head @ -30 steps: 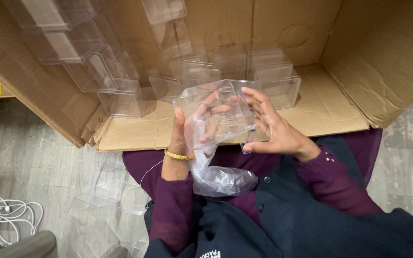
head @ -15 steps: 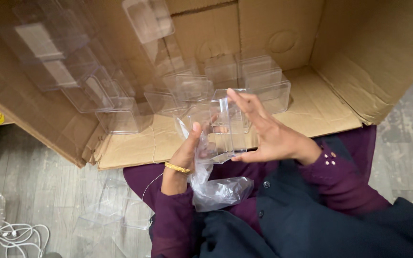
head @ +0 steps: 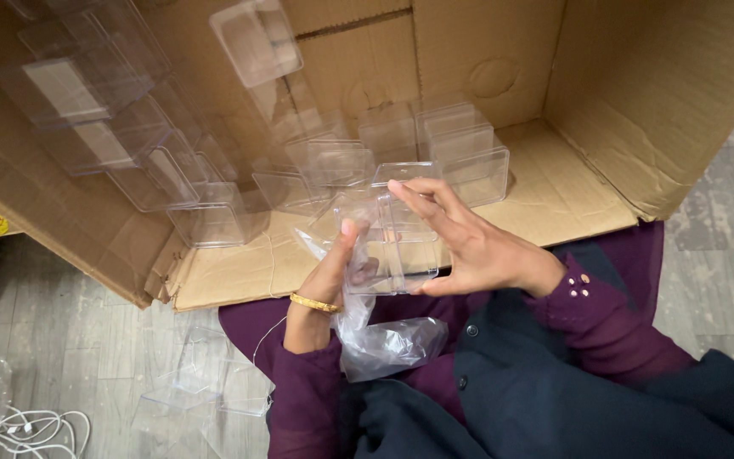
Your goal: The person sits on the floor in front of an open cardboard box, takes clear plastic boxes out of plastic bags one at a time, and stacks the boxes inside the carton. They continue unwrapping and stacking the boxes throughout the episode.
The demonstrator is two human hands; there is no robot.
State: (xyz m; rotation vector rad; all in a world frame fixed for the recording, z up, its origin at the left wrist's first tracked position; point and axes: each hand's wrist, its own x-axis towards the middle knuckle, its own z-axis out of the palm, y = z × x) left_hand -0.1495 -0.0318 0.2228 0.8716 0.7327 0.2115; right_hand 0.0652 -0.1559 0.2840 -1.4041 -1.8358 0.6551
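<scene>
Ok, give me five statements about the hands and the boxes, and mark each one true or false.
1. Both hands hold one clear box. True.
2. The left hand wears a gold bangle. True.
3. The cardboard carton holds red boxes. False: the boxes inside are clear plastic.
4. A plastic bag hangs below the held box. True.
5. The right hand rests on the floor. False: it grips the clear box over the lap.
</scene>
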